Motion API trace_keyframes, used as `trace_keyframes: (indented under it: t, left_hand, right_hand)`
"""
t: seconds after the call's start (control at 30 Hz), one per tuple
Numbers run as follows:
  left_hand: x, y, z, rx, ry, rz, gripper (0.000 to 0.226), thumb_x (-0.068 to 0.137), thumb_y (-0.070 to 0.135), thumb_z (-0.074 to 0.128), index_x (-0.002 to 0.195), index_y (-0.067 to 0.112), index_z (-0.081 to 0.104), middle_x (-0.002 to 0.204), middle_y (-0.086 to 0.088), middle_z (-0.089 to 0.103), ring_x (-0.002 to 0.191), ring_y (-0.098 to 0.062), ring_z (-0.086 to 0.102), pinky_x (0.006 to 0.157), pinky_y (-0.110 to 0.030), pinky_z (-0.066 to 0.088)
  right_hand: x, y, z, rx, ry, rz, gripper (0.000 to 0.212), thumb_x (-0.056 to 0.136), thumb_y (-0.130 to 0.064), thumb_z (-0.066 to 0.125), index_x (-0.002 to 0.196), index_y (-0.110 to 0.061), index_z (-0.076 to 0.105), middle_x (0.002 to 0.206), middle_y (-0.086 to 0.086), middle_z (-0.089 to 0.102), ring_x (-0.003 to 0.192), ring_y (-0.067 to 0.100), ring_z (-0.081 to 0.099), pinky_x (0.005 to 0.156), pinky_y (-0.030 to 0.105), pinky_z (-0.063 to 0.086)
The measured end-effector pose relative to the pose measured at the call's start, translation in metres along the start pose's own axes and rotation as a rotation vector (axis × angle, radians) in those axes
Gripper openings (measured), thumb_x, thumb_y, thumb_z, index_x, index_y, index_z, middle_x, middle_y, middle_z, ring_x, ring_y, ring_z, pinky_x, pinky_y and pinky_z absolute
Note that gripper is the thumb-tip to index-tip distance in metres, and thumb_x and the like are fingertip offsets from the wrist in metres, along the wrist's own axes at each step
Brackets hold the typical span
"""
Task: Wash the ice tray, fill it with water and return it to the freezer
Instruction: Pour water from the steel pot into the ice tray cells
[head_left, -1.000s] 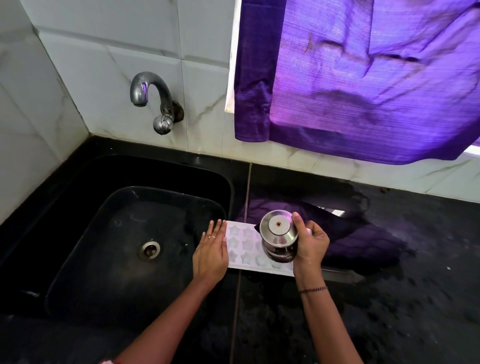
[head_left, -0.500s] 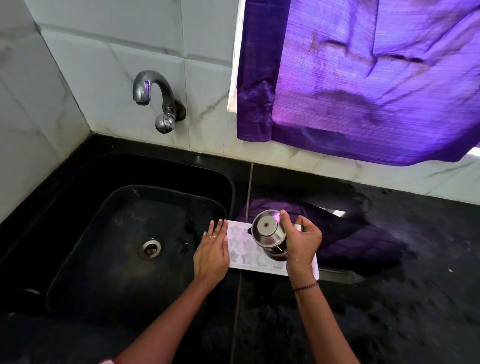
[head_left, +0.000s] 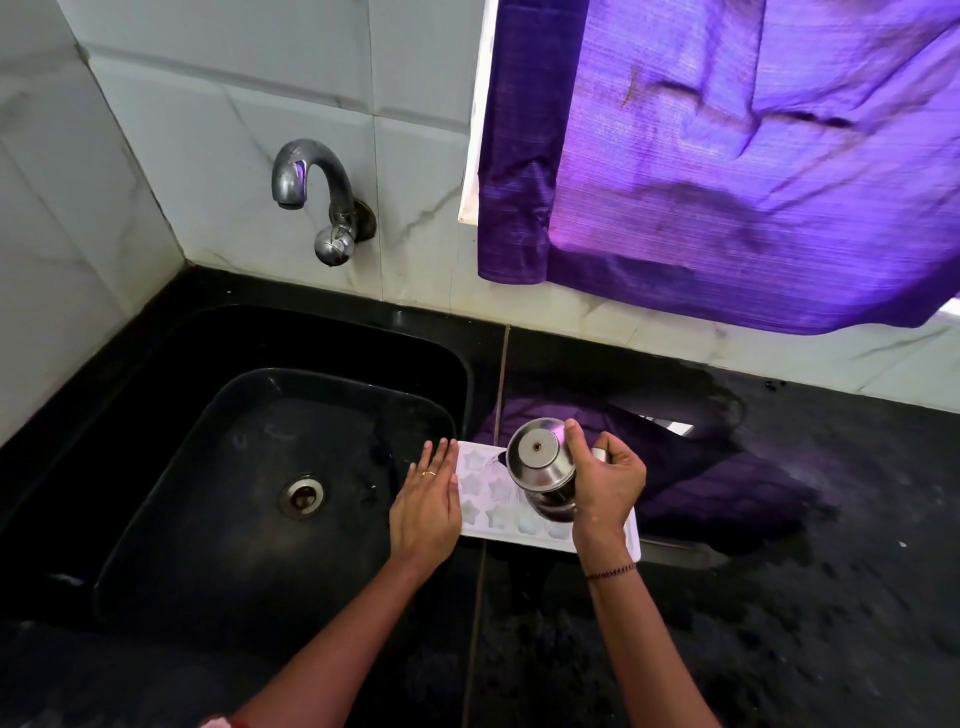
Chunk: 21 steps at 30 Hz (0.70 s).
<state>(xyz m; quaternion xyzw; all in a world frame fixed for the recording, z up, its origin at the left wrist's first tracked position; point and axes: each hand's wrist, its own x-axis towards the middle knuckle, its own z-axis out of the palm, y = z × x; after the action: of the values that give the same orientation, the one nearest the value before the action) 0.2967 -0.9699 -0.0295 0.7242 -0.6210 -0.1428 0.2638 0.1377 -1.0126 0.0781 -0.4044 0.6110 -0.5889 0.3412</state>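
Note:
A white ice tray (head_left: 485, 491) with star-shaped cells lies flat on the black counter (head_left: 779, 597), just right of the sink. My left hand (head_left: 427, 506) lies flat against the tray's left end, fingers straight. My right hand (head_left: 605, 486) grips a small steel jug with a lid (head_left: 540, 460), tilted to the left over the tray. A thin stream of water runs from its spout into a cell at the tray's far left. The jug and my right hand hide the tray's right half.
A black sink (head_left: 249, 467) with a steel drain (head_left: 302, 494) sits at the left. A steel tap (head_left: 317, 197) juts from the tiled wall above it, not running. A purple curtain (head_left: 727, 156) hangs over the counter's back.
The jug has tipped further left and shifted toward the tray's left end, and water now pours from it. My left hand has stayed against the tray.

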Motion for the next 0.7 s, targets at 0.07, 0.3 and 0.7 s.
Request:
trace_keyframes:
  t: [0.07, 0.3, 0.7]
  left_hand:
    - [0.0, 0.0, 0.0, 0.001, -0.003, 0.001, 0.049, 0.1, 0.023, 0.021, 0.149, 0.019, 0.019, 0.156, 0.006, 0.02, 0.143, -0.004, 0.003, 0.119, -0.025, 0.008]
    - [0.001, 0.0, -0.001, -0.008, -0.016, -0.007, 0.049, 0.101, 0.023, 0.021, 0.149, 0.019, 0.02, 0.156, 0.006, 0.021, 0.145, -0.007, 0.007, 0.119, -0.026, 0.009]
    - [0.001, 0.001, -0.001, 0.0, -0.023, -0.006, 0.049, 0.101, 0.023, 0.021, 0.149, 0.018, 0.019, 0.156, 0.006, 0.02, 0.145, -0.006, 0.006, 0.119, -0.026, 0.01]
  right_hand:
    - [0.0, 0.0, -0.001, 0.034, 0.004, 0.021, 0.056, 0.075, -0.016, 0.078, 0.047, -0.019, 0.03, 0.041, -0.014, 0.026, 0.045, 0.004, 0.022, 0.045, 0.017, 0.027]
    - [0.0, 0.002, -0.007, 0.172, 0.019, 0.135, 0.057, 0.075, -0.016, 0.078, 0.041, -0.023, 0.032, 0.046, -0.01, 0.03, 0.048, 0.004, 0.028, 0.049, 0.02, 0.033]
    - [-0.024, 0.012, -0.015, 0.169, -0.008, 0.142, 0.06, 0.074, -0.01, 0.078, 0.044, -0.025, 0.028, 0.048, -0.009, 0.028, 0.049, 0.005, 0.026, 0.049, 0.017, 0.033]
